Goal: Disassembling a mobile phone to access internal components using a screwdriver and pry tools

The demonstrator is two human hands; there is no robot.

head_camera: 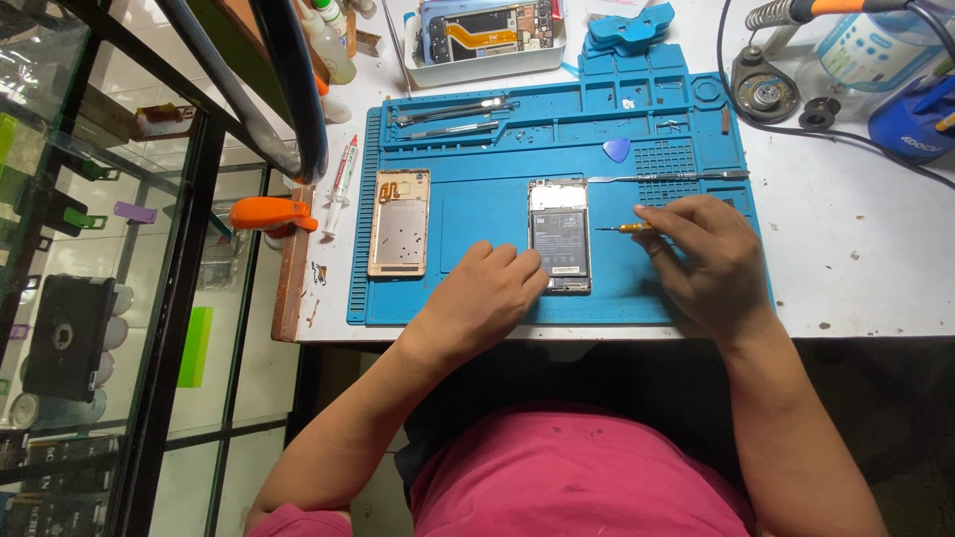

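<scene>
An opened phone (559, 236) with its dark battery showing lies face down in the middle of a blue work mat (477, 214). My left hand (487, 293) rests on the mat with its fingertips against the phone's lower left edge. My right hand (708, 261) holds a small yellow-handled screwdriver (625, 229), whose tip points left toward the phone's right side. The phone's gold back cover (400, 222) lies apart on the mat's left part.
Metal tweezers (453, 109) lie in the mat's upper tray. A blue pick (617, 150) and a thin metal pry tool (667, 177) lie above the phone. A white tray holding another phone (484, 35) stands behind. A soldering stand (764, 89) sits back right; a syringe (341, 179) left.
</scene>
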